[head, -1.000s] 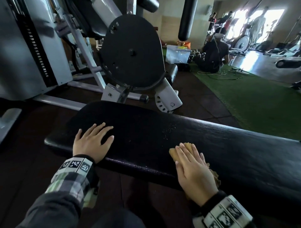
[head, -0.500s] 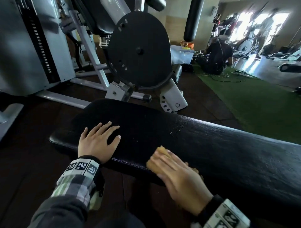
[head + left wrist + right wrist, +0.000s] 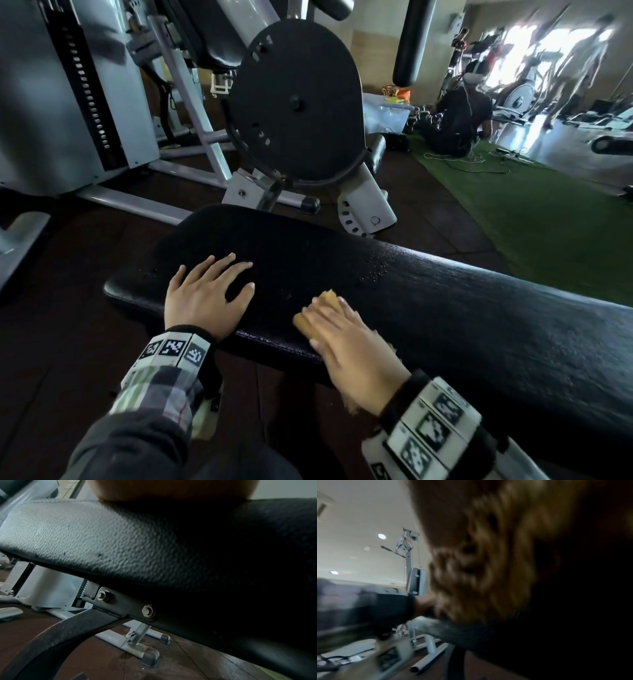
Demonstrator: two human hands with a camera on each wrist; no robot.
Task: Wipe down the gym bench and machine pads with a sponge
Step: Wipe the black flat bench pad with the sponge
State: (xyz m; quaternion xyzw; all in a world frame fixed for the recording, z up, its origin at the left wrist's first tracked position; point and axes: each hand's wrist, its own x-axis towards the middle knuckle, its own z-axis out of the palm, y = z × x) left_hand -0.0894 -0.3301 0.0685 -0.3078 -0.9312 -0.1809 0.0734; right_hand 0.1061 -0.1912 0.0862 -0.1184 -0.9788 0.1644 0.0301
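A long black padded bench [image 3: 462,308] runs from centre left to the right edge in the head view. My left hand [image 3: 205,294] lies flat on its left end, fingers spread and straight. My right hand [image 3: 346,339] presses a yellow-brown sponge [image 3: 322,306] flat onto the bench's near edge, with straight fingers on top of it. Water droplets [image 3: 375,272] speckle the pad beyond the sponge. In the left wrist view the textured bench side [image 3: 120,545] fills the frame. The right wrist view shows the blurred sponge [image 3: 488,561] close up.
A weight machine with a large black round disc [image 3: 294,106] and white frame [image 3: 191,113] stands just behind the bench. Green turf [image 3: 548,222] lies to the right, where a person [image 3: 459,113] sits on the floor. Dark floor tiles surround the bench.
My right hand has slid the sponge leftward along the bench's near edge, toward my left hand. The left hand has stayed flat in place.
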